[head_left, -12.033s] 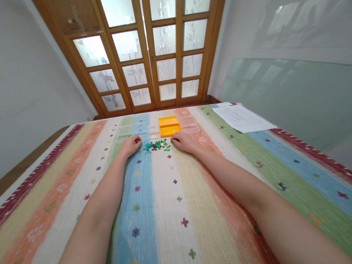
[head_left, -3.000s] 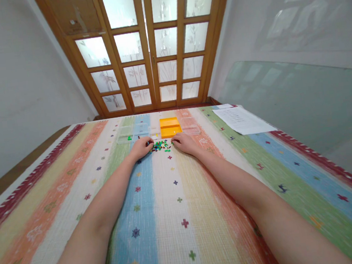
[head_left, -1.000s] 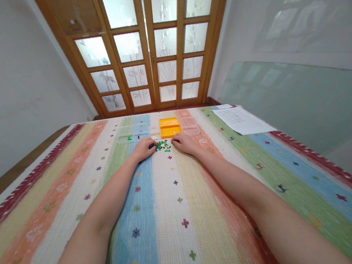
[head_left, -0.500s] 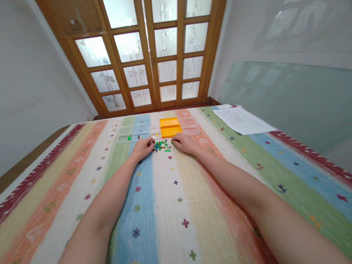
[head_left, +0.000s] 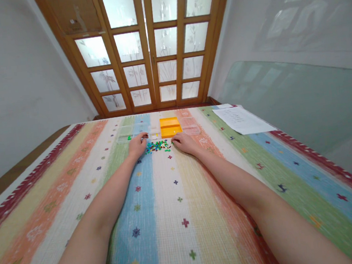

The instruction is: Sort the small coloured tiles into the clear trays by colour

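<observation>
A loose pile of tiny green, blue, brown and pale pieces (head_left: 159, 145) lies on the cloth between my hands. My left hand (head_left: 137, 145) is over the near edge of the clear divided tray (head_left: 121, 140), its fingers pinched with a small dark piece showing at the tips. At the right side of the pile rests my right hand (head_left: 183, 142), fingers curled together; what they hold, if anything, is too small to make out. A green piece (head_left: 129, 138) sits in the tray's left compartment and a yellow piece (head_left: 157, 135) in a compartment nearer the middle.
Behind the pile stands an orange two-part box (head_left: 171, 127), with a clear compartment (head_left: 191, 130) to its right. Paper sheets (head_left: 243, 120) lie at the table's far right. The striped tablecloth (head_left: 173, 217) covers the table, and glazed wooden doors (head_left: 151, 67) stand beyond.
My left hand has moved left and away from me, from the pile to over the clear tray, uncovering more pieces at the pile's left. My right hand has stayed put.
</observation>
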Tool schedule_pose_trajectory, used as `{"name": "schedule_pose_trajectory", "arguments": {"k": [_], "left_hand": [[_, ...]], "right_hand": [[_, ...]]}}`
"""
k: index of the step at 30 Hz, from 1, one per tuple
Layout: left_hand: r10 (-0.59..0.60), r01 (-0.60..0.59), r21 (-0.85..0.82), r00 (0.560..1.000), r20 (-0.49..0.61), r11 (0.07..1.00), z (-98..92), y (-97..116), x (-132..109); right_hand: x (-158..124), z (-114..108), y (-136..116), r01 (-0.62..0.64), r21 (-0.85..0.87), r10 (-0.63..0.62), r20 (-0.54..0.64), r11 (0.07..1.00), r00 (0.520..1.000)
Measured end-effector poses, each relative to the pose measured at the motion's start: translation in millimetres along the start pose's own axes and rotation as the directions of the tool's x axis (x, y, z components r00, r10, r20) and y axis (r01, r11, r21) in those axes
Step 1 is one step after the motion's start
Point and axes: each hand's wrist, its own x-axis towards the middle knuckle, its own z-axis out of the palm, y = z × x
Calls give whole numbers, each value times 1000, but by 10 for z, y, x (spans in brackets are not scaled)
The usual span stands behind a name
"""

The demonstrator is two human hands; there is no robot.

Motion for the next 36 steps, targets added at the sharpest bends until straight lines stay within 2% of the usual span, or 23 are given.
{"name": "schedule_pose_trajectory", "arguments": {"k": [5, 9, 13, 17, 22, 31, 36], "left_hand": [[-85, 83, -28, 994, -68, 996, 0, -106, 21], [-101, 99, -44, 993, -60, 994, 18, -160, 24], [-69, 69, -19, 997, -46, 997, 34, -185, 29], [-35, 34, 74, 999, 2, 997, 8, -169, 34], [55, -54, 106, 998, -12, 993, -49, -116, 35], [123, -150, 136, 973, 194, 979, -20, -174, 24], [115, -138, 92, 968, 222, 986, -28, -192, 29]], "right_hand": [[1, 0, -2, -12, -4, 12, 4, 1000, 1000], [1, 1, -3, -6, -3, 6, -3, 1000, 1000], [-2, 0, -8, -9, 4, 9, -6, 1000, 1000], [1, -3, -14, -15, 9, 15, 3, 1000, 1000], [2, 1, -9, -23, 6, 23, 0, 1000, 1000], [-2, -20, -28, -11, 0, 11, 8, 1000, 1000], [0, -1, -5, -2, 3, 2, -5, 1000, 1000]]}}
